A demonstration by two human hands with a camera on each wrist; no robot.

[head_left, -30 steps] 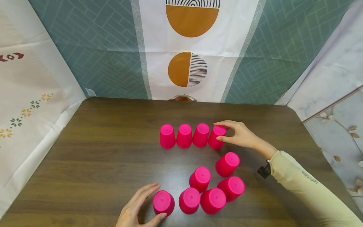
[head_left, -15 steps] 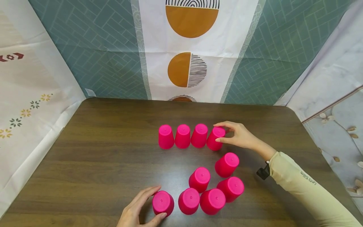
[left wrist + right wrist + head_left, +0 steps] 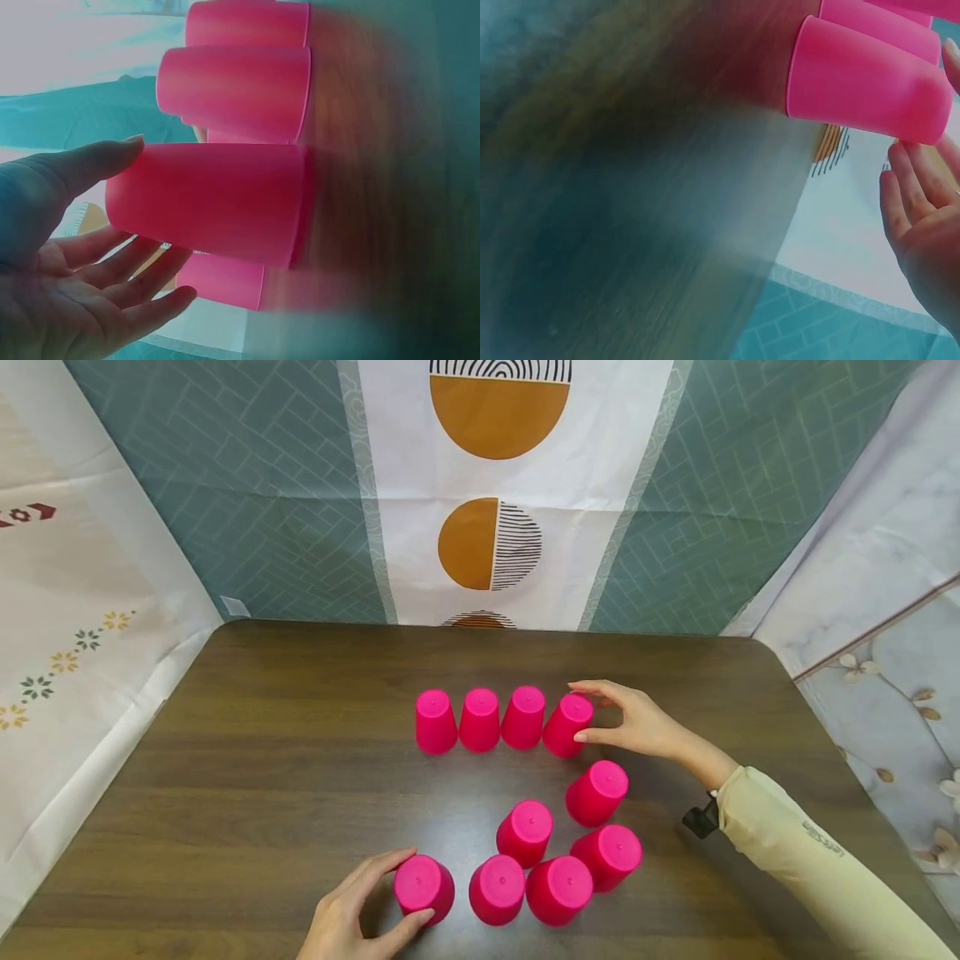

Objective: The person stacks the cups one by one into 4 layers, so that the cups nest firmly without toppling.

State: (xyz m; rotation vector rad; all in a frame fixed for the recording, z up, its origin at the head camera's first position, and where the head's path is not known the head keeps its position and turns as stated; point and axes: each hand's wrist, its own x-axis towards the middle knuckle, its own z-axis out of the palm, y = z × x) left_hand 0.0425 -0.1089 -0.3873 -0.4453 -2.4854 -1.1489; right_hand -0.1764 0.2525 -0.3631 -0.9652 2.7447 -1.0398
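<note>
Upside-down pink plastic cups stand on a brown wooden table. At the near edge, my left hand (image 3: pixel 348 902) pinches one cup (image 3: pixel 424 888) between thumb and fingers; in the left wrist view the thumb lies on the near side of this cup (image 3: pixel 206 199) and the fingers reach behind it. Farther back, my right hand (image 3: pixel 633 720) is spread around the right-end cup (image 3: pixel 566 727) of a row. The right wrist view has its fingers against the side of that cup (image 3: pixel 870 82), while the thumb, partly cut off, stands at its base end with a loose hold.
The back row continues leftward with more cups (image 3: pixel 478 722). Between my hands is a loose cluster, including a cup (image 3: pixel 597 793), a front cup (image 3: pixel 497 890) and others touching one another. Patterned cloths (image 3: pixel 300 527) hang behind the table (image 3: pixel 262 760) and at both sides.
The left hand and its cup have shifted slightly away from the front cluster. The right hand's thumb has eased back to the right edge of its cup. The other cups keep their arrangement.
</note>
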